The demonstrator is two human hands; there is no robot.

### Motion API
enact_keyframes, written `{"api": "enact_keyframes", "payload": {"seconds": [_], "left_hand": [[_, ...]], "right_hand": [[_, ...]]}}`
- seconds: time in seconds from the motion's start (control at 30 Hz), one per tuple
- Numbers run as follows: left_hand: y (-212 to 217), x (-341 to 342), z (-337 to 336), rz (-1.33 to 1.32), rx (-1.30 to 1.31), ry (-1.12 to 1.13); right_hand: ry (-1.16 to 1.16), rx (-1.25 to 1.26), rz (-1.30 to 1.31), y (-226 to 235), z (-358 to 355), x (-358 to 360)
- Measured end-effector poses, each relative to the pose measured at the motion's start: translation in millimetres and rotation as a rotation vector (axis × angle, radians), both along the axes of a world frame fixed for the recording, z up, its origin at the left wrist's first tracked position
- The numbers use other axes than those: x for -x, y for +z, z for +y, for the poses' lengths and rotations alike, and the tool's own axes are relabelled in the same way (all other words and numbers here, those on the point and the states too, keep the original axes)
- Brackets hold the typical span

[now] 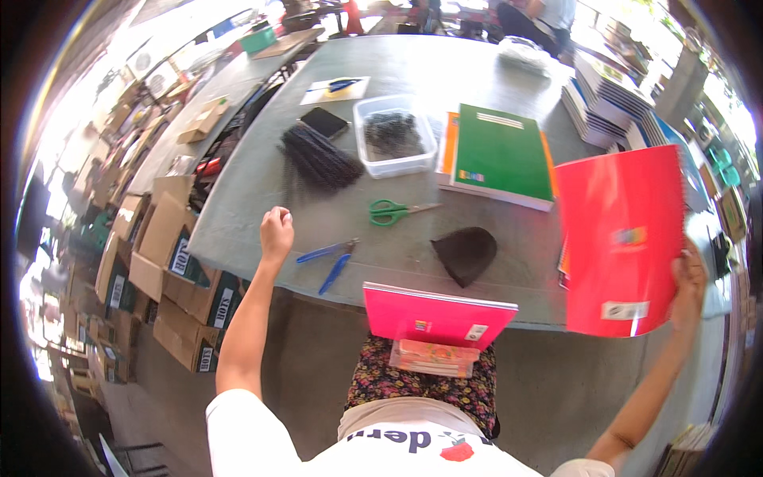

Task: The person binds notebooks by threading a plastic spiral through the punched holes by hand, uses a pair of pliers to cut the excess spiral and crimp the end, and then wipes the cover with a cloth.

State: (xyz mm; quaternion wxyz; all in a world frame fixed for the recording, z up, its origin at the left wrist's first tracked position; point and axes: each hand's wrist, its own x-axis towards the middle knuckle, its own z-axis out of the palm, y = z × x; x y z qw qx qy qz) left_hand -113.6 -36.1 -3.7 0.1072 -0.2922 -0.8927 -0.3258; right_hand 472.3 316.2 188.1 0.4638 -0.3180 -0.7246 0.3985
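At the right, my right hand (688, 280) grips the edge of a red spiral notebook (624, 207), which is held up above the table's right side. My left hand (277, 230) is raised over the table's near left with its fingers curled closed; whatever they may hold is hidden. Beyond it lies a bundle of black spiral binding coils (322, 159). Blue-handled pliers (330, 261) and green-handled scissors (397, 211) lie to the right of that hand. A pink notebook (437, 314) leans at the table's front edge over my lap, behind a clear-wrapped orange pack (433, 358).
A clear plastic box (396, 163) with black pieces, a black phone (324, 122) and a green notebook stack (502, 151) are on the table (381, 71). A dark cloth-like piece (465, 254) lies nearer. More notebooks (608, 99) pile at right; cardboard boxes (179, 254) stand left.
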Motion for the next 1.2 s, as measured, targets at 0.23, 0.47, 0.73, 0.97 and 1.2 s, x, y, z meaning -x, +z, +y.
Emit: {"api": "enact_keyframes", "payload": {"seconds": [0.23,0.47,0.73,0.97,1.2], "left_hand": [[-29,72,36,-0.156,0.229,0.180],[13,72,9,-0.129,0.423,0.230],[34,47,-21,-0.424,-0.857,0.237],[134,-21,-116,-0.338,-1.187,-0.139],[134,-105,-81,-0.337,-0.935,-0.454]], "right_hand": [[-0.288,-0.012,-0.501,-169,191,-189],[-0.645,-0.243,-0.809,-159,47,-16],[0.127,0.367,0.148,-174,-134,161],[-0.052,0.101,-0.102,-172,-142,178],[0.491,-0.575,-0.372,-135,-219,283]]}}
